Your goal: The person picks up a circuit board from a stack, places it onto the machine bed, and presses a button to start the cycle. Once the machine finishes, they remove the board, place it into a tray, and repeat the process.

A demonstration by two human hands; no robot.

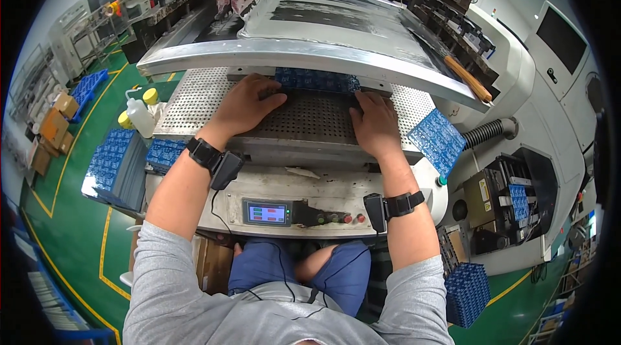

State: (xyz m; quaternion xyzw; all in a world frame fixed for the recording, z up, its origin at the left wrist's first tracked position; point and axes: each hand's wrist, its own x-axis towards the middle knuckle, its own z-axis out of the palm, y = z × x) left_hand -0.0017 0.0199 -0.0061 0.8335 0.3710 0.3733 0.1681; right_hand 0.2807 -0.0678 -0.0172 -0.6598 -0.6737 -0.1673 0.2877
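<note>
A blue circuit board panel (317,80) lies flat on the perforated metal bed (304,115), its far part hidden under the raised frame of a printing screen (291,54). At its left end is my left hand (249,107), with fingers bent and the thumb stretched apart toward the panel's near edge. My right hand (376,124) rests at the panel's right corner. Its index fingertip touches the corner, and its thumb is apart on the bed. Neither hand is closed round the panel. Each wrist wears a black strap with a small box.
Another blue panel (438,142) leans out at the bed's right edge. Stacks of blue panels (113,164) stand at left, near a white squeeze bottle (139,117). A wooden-handled spatula (467,78) lies on the screen frame. Below is a control panel with a small screen (266,212).
</note>
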